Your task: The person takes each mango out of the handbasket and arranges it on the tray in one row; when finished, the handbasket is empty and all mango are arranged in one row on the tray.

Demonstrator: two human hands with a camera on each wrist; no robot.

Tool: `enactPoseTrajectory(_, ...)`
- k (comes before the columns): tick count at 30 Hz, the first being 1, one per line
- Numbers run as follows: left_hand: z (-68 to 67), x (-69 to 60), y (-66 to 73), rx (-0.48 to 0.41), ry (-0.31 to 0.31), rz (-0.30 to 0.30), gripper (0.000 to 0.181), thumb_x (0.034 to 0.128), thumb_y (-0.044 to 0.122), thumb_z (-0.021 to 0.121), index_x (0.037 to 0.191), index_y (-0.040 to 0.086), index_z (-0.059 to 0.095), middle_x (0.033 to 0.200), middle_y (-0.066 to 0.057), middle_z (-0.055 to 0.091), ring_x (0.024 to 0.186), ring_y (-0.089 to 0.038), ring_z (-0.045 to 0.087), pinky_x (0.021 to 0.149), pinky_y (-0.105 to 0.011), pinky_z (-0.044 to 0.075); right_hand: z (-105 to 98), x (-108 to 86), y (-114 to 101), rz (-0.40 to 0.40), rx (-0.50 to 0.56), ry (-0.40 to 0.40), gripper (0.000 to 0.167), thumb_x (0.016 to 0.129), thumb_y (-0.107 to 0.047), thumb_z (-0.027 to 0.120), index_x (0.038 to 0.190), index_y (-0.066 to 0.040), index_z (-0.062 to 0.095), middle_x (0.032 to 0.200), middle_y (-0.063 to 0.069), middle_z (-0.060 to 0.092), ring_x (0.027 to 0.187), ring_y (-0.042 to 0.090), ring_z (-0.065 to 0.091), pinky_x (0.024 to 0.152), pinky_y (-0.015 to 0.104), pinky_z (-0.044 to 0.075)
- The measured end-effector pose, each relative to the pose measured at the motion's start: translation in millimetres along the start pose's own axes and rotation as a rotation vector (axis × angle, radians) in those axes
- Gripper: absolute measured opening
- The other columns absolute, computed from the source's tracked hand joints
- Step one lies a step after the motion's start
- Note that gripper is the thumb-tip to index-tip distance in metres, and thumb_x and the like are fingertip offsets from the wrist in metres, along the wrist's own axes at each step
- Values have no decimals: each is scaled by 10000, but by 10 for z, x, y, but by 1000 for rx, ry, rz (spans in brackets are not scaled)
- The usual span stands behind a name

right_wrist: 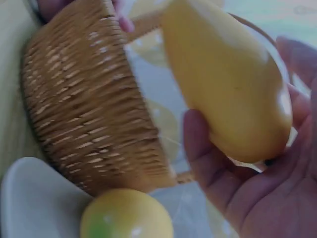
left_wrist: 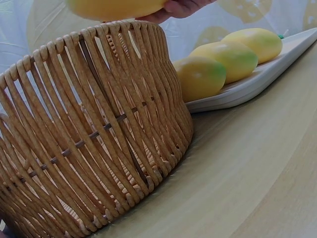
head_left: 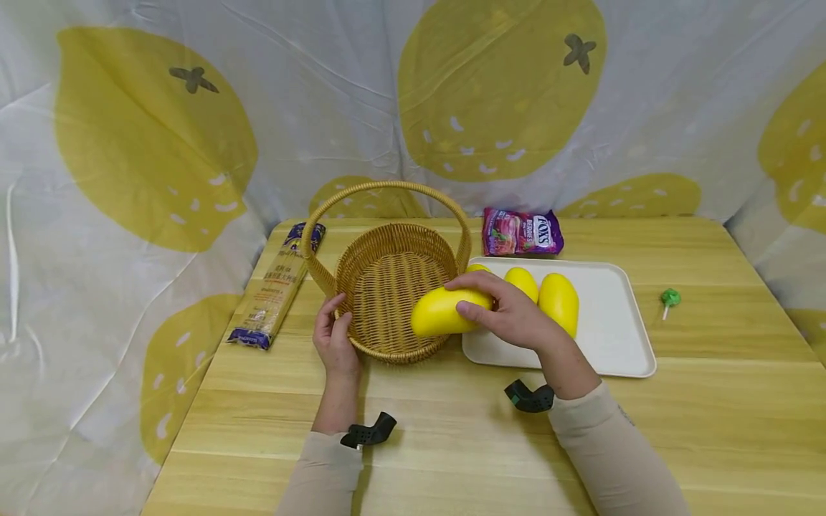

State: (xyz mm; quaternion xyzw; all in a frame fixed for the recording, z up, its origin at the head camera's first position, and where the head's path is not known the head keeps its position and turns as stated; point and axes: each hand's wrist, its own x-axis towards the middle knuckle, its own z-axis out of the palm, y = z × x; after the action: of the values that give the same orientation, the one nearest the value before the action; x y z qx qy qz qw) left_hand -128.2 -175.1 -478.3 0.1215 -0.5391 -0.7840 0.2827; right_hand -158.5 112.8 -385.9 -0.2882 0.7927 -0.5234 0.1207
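In the head view, my right hand (head_left: 516, 315) grips a yellow mango (head_left: 445, 312) between thumb and fingers, above the right rim of a round wicker basket (head_left: 393, 355) with a tall handle. The same mango (right_wrist: 223, 79) fills much of the right wrist view. At the basket's left rim, my left hand (head_left: 337, 344) holds the edge with thumb and fingers. Three more mangoes (head_left: 558, 304) lie on a white tray (head_left: 613, 322) right of the basket, partly hidden by my right hand. The left wrist view shows these mangoes (left_wrist: 225, 62) beyond the basket wall.
Left of the basket lies a long pack of spaghetti (head_left: 274, 294). A purple candy bag (head_left: 523, 232) sits behind the tray, by the lemon-printed curtain (head_left: 348, 86). To the tray's right is a green lollipop (head_left: 671, 297) on the wooden table (head_left: 452, 444).
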Motion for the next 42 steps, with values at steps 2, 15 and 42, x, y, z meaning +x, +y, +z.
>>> enactPoseTrajectory(2, 4, 1, 1, -2, -5, 3, 362, 908, -66, 498, 1085, 123, 751, 1480, -126, 513, 1471, -233, 380, 1082, -227, 447, -49, -39, 19, 40, 9, -4, 373, 1002, -266, 650, 1369, -211, 618, 1396, 56, 578, 1088, 237, 566, 920, 370, 485)
enactPoseTrajectory(15, -6, -4, -17, 11, -6, -11, 326, 908, -54, 501, 1114, 58, 728, 1526, -141, 472, 1497, -234, 343, 1120, -254, 429, -560, -365, 146, 230, 40, 7, 690, 899, -181, 775, 1491, -130, 425, 1259, 165, 590, 1030, 236, 619, 873, 254, 549)
enactPoseTrajectory(42, -3, 20, -29, 2, 0, 8, 342, 899, -64, 500, 1088, 89, 740, 1447, -93, 533, 1437, -207, 412, 1099, -258, 425, -1134, -653, 485, 539, -40, 567, 677, 1016, -441, 579, 1596, -180, 345, 1603, 173, 374, 1166, 219, 453, 1066, 403, 465)
